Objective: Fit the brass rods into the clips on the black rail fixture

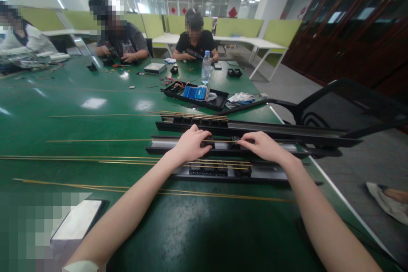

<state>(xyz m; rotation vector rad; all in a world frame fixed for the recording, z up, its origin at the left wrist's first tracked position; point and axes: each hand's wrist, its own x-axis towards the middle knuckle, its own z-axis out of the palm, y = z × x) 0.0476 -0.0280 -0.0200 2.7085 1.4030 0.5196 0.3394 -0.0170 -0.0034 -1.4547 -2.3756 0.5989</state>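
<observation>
Middle long black metal rail (223,149) lies under both hands. Left hand (191,142) and right hand (261,144) are curled, fingertips pressing a thin brass rod (111,140) onto its clips.

Beyond the hands, the far black rail (270,127) already carries rods, so it looks done. The near black rail (223,172) has rods lying over it. Loose brass rods (79,158) lie left of the hands on the green bench (95,127). Likely midway.

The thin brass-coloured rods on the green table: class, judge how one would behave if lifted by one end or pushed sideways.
The rods are very long and thin, so one lifted by an end would probably sag. Lying on the glossy table, they would likely slide or roll when pushed. Each looks light and could perhaps kink.
</observation>
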